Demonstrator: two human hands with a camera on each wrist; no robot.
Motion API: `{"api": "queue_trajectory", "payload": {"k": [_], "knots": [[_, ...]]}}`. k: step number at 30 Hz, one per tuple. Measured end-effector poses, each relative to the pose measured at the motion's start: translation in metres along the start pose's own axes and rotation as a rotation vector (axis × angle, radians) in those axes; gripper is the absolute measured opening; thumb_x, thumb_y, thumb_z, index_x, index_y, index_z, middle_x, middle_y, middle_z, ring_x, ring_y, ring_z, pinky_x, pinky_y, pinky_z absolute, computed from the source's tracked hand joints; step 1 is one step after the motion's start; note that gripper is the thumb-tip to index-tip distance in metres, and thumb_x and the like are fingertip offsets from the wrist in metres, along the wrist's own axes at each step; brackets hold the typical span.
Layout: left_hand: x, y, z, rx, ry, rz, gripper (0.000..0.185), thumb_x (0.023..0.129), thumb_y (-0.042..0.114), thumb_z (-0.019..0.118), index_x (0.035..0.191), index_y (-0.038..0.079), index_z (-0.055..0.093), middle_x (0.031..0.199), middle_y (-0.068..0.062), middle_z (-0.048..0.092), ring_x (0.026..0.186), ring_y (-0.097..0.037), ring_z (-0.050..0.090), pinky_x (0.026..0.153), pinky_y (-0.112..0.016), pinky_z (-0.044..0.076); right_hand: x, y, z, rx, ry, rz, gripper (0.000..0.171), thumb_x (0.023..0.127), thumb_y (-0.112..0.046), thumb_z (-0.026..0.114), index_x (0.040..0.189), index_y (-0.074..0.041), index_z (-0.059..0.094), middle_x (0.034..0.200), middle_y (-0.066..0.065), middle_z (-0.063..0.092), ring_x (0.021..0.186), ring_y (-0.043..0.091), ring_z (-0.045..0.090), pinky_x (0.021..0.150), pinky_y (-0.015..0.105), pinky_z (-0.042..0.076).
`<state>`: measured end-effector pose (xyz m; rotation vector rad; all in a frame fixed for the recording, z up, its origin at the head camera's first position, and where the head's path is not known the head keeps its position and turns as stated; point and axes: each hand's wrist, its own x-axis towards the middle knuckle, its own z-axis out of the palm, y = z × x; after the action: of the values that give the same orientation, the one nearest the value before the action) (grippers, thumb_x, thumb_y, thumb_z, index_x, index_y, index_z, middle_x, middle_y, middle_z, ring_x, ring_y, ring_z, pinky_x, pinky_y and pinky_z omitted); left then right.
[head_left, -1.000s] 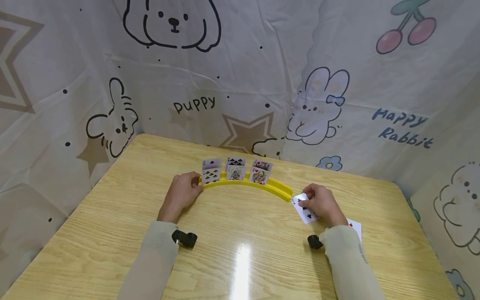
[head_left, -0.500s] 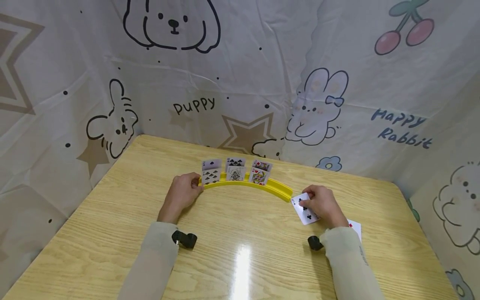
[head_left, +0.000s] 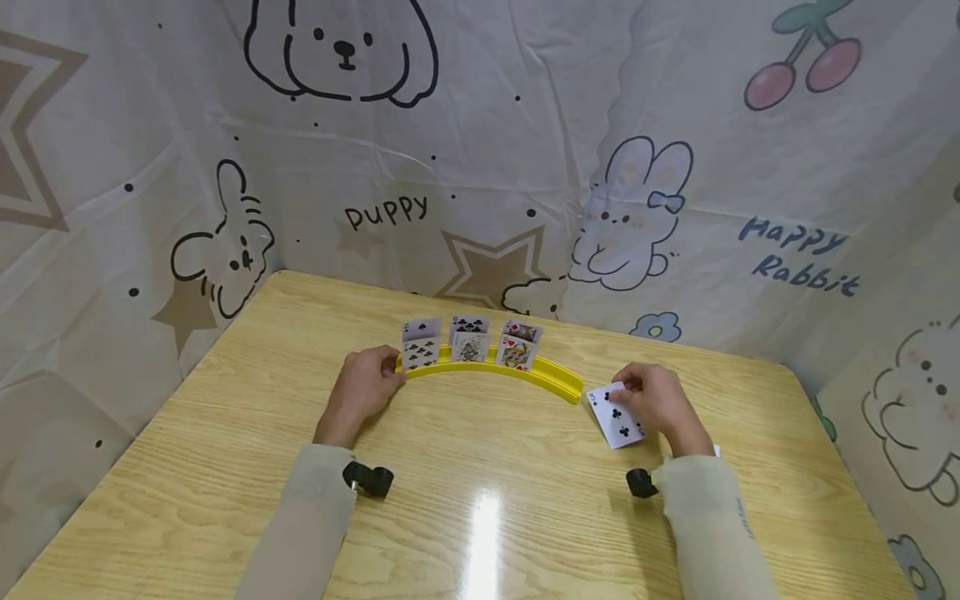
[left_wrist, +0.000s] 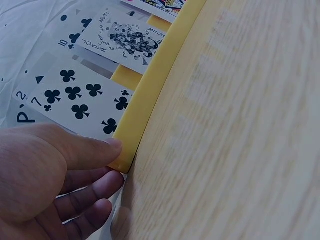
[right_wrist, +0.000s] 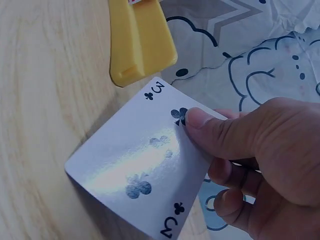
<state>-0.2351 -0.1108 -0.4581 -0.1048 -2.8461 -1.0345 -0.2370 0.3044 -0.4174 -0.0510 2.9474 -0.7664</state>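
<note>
In the head view a curved yellow card holder [head_left: 557, 382] stands on the table, with playing cards upright in two rows. My left hand [head_left: 362, 387] pinches its left end between thumb and fingers, beside the seven of clubs [left_wrist: 75, 95]. A joker [left_wrist: 127, 40] stands in the middle of the front row, and a queen [head_left: 516, 353] to its right. Just off the holder's right end, my right hand [head_left: 660, 404] holds a three of clubs [right_wrist: 115, 165], thumb on its face. The card is tilted and apart from the holder.
Behind the right wrist a sliver of a white card [head_left: 717, 451] shows on the wooden table [head_left: 480, 467]. A printed cloth [head_left: 360, 150] hangs behind the table and along its sides.
My right hand has shifted slightly right with the three of clubs, widening the gap to the holder. Its wrist now covers most of the card on the table. The left hand keeps its place.
</note>
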Motion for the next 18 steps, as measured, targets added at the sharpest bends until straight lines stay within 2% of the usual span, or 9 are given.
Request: {"api": "queue_trajectory", "payload": {"k": [5,12,18], "knots": [[0.000,0.000,0.000,0.001,0.001,0.005,0.034,0.078,0.018,0.068,0.108,0.004,0.061,0.091,-0.005,0.061,0.075,-0.016,0.053,0.067,-0.032,0.046,-0.004,-0.003,-0.006,0.001,0.007,-0.020,0.013,0.079,-0.017,0.068,0.088,-0.010,0.062,0.082,0.006,0.055,0.075,0.022,0.047,0.065,0.032,0.039],[-0.001,0.001,-0.001,-0.002,0.001,0.018,0.034,0.078,0.017,0.067,0.108,0.004,0.061,0.090,-0.006,0.061,0.074,-0.017,0.052,0.068,-0.034,0.045,-0.008,-0.005,-0.013,0.004,0.016,-0.106,0.010,0.078,-0.016,0.069,0.083,-0.011,0.063,0.077,0.003,0.056,0.070,0.020,0.048,0.062,0.031,0.041],[-0.001,0.001,-0.002,0.006,-0.003,0.015,0.033,0.078,0.017,0.067,0.108,0.005,0.061,0.088,-0.005,0.061,0.073,-0.017,0.051,0.068,-0.034,0.045,-0.012,-0.007,-0.016,0.028,0.003,-0.099,0.009,0.078,-0.015,0.069,0.082,-0.011,0.062,0.079,0.003,0.056,0.072,0.020,0.048,0.062,0.031,0.041]]}}
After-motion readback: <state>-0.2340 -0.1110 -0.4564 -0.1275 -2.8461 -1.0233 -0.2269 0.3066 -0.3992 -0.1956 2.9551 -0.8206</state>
